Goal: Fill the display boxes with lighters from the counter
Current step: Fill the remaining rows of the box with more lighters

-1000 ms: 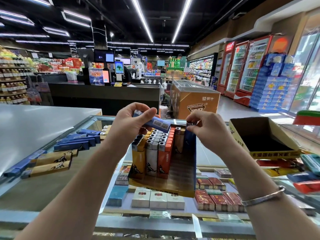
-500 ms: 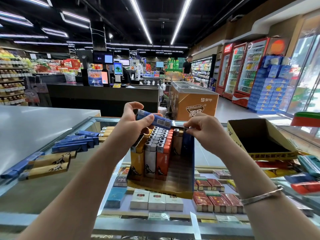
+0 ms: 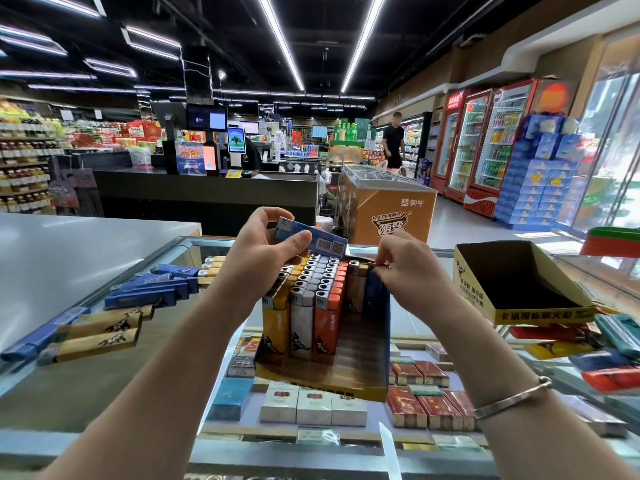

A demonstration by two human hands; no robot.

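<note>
The display box (image 3: 332, 355) on the glass counter (image 3: 104, 393) holds 3 full rows. Above it, the right hand (image 3: 405, 268) has dropped to pinch a lighter into row 4; the left hand (image 3: 266, 251) still grips blue lighters (image 3: 311, 239). Behind, loose lighters (image 3: 152, 289) remain.

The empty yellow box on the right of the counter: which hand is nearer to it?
Right. The right hand pinches a lighter at the display box's right column, just left of the empty yellow box. The left hand holds a blue lighter farther left.
</note>
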